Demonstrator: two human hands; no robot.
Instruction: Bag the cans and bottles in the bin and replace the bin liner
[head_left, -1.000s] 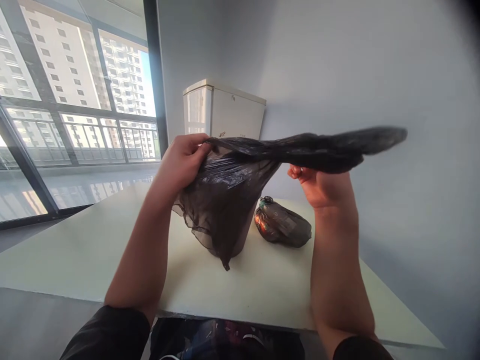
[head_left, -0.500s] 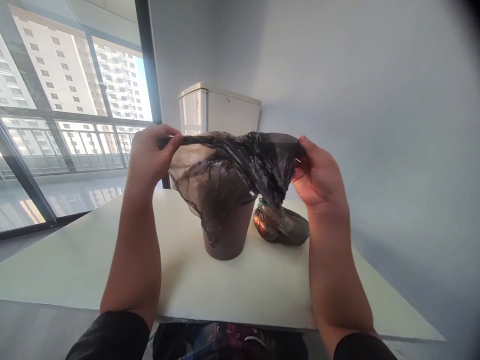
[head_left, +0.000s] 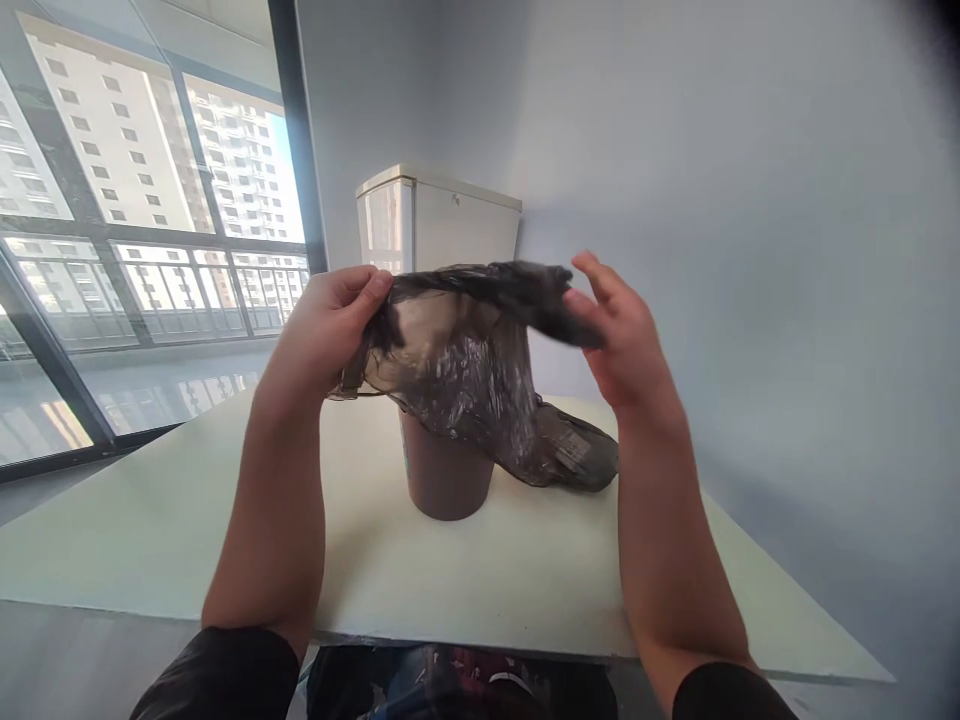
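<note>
I hold a thin, see-through dark bin bag (head_left: 461,350) up in front of me, above a small brown bin (head_left: 442,480) that stands on the white table (head_left: 225,520). My left hand (head_left: 330,325) pinches the bag's left edge between thumb and fingers. My right hand (head_left: 619,335) is at the bag's right end, which is blurred by motion, with the fingers partly spread over it. A tied, full dark rubbish bag (head_left: 581,455) lies on the table just right of the bin, partly hidden behind the hanging bag.
A white cabinet (head_left: 442,220) stands behind the table against the grey wall. Floor-to-ceiling windows (head_left: 135,220) with tower blocks outside fill the left side. Something dark lies under the table's near edge (head_left: 450,685).
The bag was stretched wide to the right, then gathered between both hands. Both hands have moved closer together and the bag now hangs lower over the bin.
</note>
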